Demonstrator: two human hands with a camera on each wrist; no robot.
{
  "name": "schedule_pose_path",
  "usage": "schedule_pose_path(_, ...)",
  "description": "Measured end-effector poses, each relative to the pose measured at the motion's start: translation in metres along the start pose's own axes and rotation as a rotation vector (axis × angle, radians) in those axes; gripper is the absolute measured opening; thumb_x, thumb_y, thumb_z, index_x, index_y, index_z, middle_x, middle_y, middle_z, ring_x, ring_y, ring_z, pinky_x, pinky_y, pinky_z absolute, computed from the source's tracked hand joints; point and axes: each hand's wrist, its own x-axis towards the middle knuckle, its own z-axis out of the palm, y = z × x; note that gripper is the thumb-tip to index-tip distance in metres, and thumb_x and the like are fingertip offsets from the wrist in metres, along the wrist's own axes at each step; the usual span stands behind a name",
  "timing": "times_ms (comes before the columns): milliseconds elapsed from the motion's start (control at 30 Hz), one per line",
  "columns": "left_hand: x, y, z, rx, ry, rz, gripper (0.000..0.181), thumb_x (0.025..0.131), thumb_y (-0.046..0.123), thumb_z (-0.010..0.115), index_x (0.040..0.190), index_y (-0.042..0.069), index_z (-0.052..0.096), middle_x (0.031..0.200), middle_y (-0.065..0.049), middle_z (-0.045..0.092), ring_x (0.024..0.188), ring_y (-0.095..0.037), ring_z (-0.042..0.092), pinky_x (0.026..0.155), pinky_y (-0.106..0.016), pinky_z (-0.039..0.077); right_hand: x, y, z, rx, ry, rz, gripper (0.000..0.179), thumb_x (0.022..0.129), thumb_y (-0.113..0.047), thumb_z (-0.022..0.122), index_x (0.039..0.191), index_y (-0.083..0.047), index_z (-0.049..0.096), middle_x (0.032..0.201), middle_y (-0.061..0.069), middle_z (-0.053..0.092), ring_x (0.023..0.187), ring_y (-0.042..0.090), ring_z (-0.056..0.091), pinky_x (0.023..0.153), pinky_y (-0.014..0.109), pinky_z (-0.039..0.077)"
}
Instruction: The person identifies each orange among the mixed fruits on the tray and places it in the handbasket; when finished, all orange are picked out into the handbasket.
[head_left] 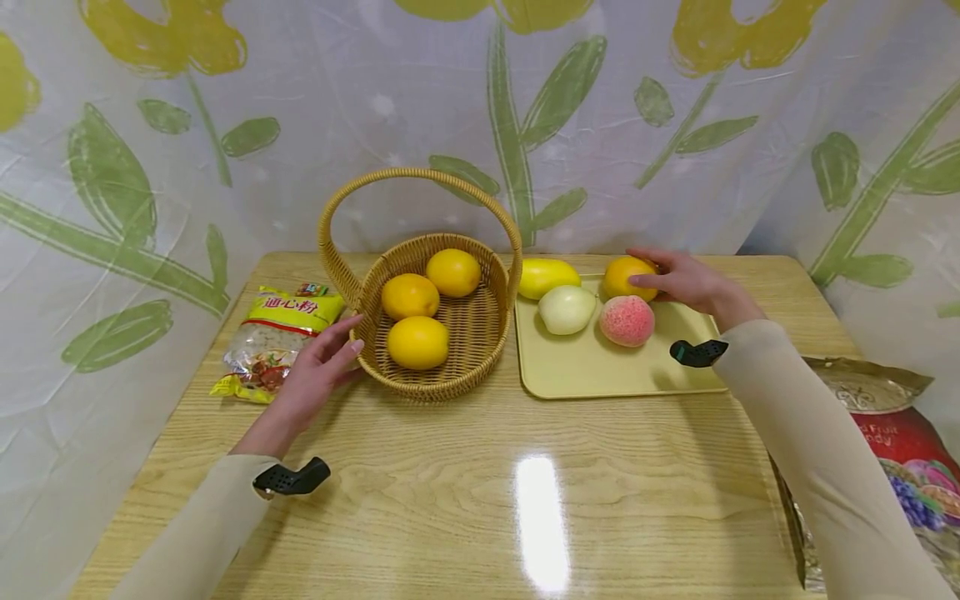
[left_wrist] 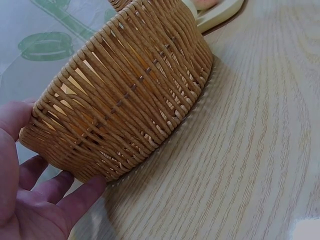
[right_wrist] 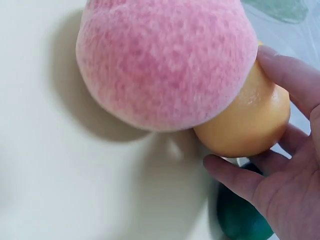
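Note:
My left hand [head_left: 318, 367] holds the left side of a wicker basket [left_wrist: 120, 95], thumb at the rim and other fingers against the outer wall. Several yellow-orange fruits [head_left: 417, 342] lie inside the basket. Over the tray, my right hand [head_left: 693, 287] grips an orange [head_left: 621, 278], its thumb and fingers spread around the fruit in the right wrist view. A pink peach [head_left: 627, 321] sits just in front of the orange. Beside them on the tray are a pale, whitish-green fruit [head_left: 567, 309] and a long yellow fruit [head_left: 549, 278]. Under the right hand, a dark green rounded thing [right_wrist: 242, 212] shows partly.
The pale yellow tray [head_left: 600, 379] stands right of the basket, whose tall handle [head_left: 420, 173] arches above it. A bag of pasta [head_left: 277, 342] lies left of the basket. At the right table edge stands a red candy bag [head_left: 892, 433], partly behind the right sleeve.

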Motion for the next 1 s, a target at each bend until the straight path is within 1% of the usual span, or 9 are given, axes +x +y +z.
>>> schedule_pose_path(167,-0.0001,0.0003,0.0004,-0.013,-0.009,-0.002,0.060,0.100,0.040,0.053,0.153,0.018,0.034,0.161,-0.006,0.021,0.144,-0.028,0.026,0.101,-0.048,0.045,0.0028,-0.0022,0.0021,-0.016,-0.012,0.014,0.074,0.097,-0.033,0.062,0.156,-0.011,0.023,0.153,0.020,0.027,0.125,0.035,0.042,0.106,0.053,0.041)
schedule_pose_path(300,0.0000,0.0001,0.0006,-0.014,-0.012,-0.007,0.061,0.100,0.039,0.053,0.153,0.015,0.034,0.161,-0.006,0.021,0.144,-0.028,0.025,0.102,-0.049,0.044,0.0037,-0.0039,0.0034,-0.032,-0.016,0.001,0.070,0.098,-0.030,0.062,0.155,-0.011,0.027,0.150,0.020,0.030,0.123,0.034,0.043,0.103,0.053,0.044)
schedule_pose_path(467,0.0000,-0.0006,0.0003,-0.010,-0.012,-0.004,0.061,0.100,0.040,0.054,0.153,0.017,0.034,0.161,-0.007,0.021,0.144,-0.028,0.027,0.102,-0.048,0.045,0.0044,-0.0044,0.0037,-0.065,-0.016,-0.015,0.066,0.097,-0.026,0.063,0.154,-0.011,0.031,0.148,0.019,0.033,0.121,0.032,0.044,0.100,0.050,0.047)
schedule_pose_path(600,0.0003,-0.0012,-0.0003,-0.011,-0.010,-0.002,0.061,0.100,0.041,0.054,0.153,0.017,0.035,0.161,-0.007,0.021,0.144,-0.028,0.027,0.101,-0.047,0.045,0.0050,-0.0038,0.0028,-0.078,-0.038,-0.010,0.067,0.097,-0.023,0.064,0.154,-0.012,0.030,0.150,0.019,0.031,0.122,0.032,0.043,0.102,0.048,0.045)
schedule_pose_path(733,0.0000,-0.0003,-0.0002,-0.025,-0.014,-0.002,0.060,0.100,0.038,0.053,0.153,0.016,0.034,0.160,-0.007,0.022,0.143,-0.029,0.027,0.101,-0.048,0.045,0.0053,-0.0034,0.0019,-0.065,-0.062,-0.004,0.069,0.097,-0.022,0.064,0.155,-0.014,0.028,0.151,0.019,0.029,0.123,0.032,0.041,0.106,0.049,0.042)
schedule_pose_path(900,-0.0004,0.0020,0.0004,-0.042,-0.019,-0.010,0.060,0.101,0.037,0.053,0.153,0.014,0.033,0.160,-0.006,0.022,0.143,-0.028,0.028,0.103,-0.050,0.043,0.0048,-0.0051,0.0017,-0.081,-0.062,-0.006,0.069,0.096,-0.023,0.065,0.155,-0.014,0.029,0.151,0.018,0.029,0.123,0.032,0.041,0.106,0.049,0.042)
schedule_pose_path(1000,-0.0006,0.0031,0.0005,-0.042,-0.018,-0.013,0.061,0.101,0.036,0.054,0.153,0.014,0.033,0.161,-0.006,0.021,0.143,-0.028,0.027,0.103,-0.050,0.043,0.0044,-0.0072,0.0016,-0.113,-0.051,-0.010,0.069,0.096,-0.024,0.065,0.155,-0.014,0.030,0.151,0.019,0.030,0.125,0.032,0.040,0.105,0.047,0.041)
